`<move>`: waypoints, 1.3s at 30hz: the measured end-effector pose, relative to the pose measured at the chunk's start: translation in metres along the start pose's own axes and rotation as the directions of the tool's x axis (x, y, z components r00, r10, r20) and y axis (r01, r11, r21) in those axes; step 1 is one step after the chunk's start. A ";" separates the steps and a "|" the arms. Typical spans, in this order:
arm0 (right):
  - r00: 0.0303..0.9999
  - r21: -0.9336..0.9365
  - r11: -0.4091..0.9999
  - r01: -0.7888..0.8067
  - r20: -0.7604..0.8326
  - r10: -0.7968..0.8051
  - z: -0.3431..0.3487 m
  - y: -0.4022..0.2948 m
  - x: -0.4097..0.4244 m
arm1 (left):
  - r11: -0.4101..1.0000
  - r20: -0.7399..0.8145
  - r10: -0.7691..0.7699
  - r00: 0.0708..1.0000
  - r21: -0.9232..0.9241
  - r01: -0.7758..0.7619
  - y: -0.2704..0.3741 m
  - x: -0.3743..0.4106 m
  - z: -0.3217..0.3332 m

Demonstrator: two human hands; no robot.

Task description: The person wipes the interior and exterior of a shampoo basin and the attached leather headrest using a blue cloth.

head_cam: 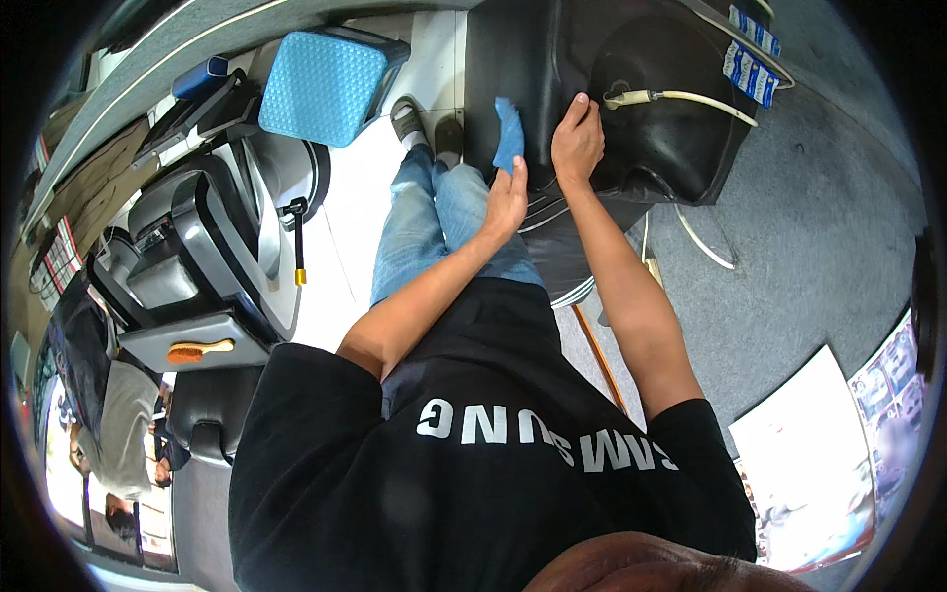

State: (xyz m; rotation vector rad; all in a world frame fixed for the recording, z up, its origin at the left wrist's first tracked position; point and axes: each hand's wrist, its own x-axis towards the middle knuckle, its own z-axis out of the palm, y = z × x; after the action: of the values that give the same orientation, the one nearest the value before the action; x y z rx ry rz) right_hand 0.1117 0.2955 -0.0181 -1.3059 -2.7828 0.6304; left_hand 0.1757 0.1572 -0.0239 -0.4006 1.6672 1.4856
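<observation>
In the head view my left hand (506, 200) holds a blue cloth (509, 133) by its lower end. The cloth lies against the black padded-looking front (510, 44) of a salon shampoo basin unit. My right hand (581, 140) grips the raised rim of the black basin (666, 59), to the right of the cloth; its inner fingers are partly hidden. Inside the bowl, close to my right fingertips, lies a cream hand-shower head (627, 98). Its pale hose (710, 105) runs out over the right side of the basin.
A blue-topped stool (322, 89) stands front left. Left of me is a black barber chair (170, 251), with a wooden-handled brush (200, 351) on a board across it. Blue sachets (751, 66) hang beyond the basin. Posters (806, 459) are at right, and people show at far left.
</observation>
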 end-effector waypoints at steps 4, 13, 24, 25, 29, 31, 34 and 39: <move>1.000 -0.008 1.000 0.011 0.014 -0.011 0.002 0.003 0.002 | 0.982 -0.032 0.180 0.983 -0.050 -0.181 0.062 0.043 -0.002; 0.998 0.053 0.997 0.053 0.030 -0.055 0.005 0.004 0.003 | 0.987 0.004 -0.141 0.990 0.079 0.140 -0.014 0.209 -0.017; 0.996 0.124 0.989 0.082 -0.044 -0.077 0.005 0.000 0.002 | 0.999 -0.030 -0.041 0.999 -0.018 0.040 -0.018 0.065 0.001; 0.996 0.116 0.989 0.088 -0.042 -0.084 0.004 0.001 0.001 | 1.000 0.034 -0.011 0.999 -0.028 0.012 0.016 0.076 -0.006; 0.996 0.115 0.989 0.090 -0.036 -0.086 0.007 0.006 0.003 | 0.874 -0.027 0.452 0.892 -0.188 -0.448 0.097 0.166 -0.013; 0.998 0.122 0.991 0.054 -0.021 -0.052 0.007 0.008 0.003 | 0.960 -0.007 0.272 0.962 -0.072 -0.271 0.092 0.208 -0.012; 0.999 0.132 0.991 -0.011 0.047 0.005 0.001 -0.005 0.001 | 0.987 -0.040 0.139 0.990 -0.070 -0.141 0.039 0.280 -0.016; 0.996 0.159 0.984 0.078 0.025 -0.083 0.013 0.010 0.005 | 0.987 -0.175 -0.139 0.975 0.050 0.150 -0.129 0.254 -0.003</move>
State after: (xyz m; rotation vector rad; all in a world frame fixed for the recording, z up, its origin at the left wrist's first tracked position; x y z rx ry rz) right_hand 0.1133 0.3008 -0.0341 -1.1577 -2.7272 0.8543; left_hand 0.1170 0.1961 -0.2997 -0.6167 1.7735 1.3195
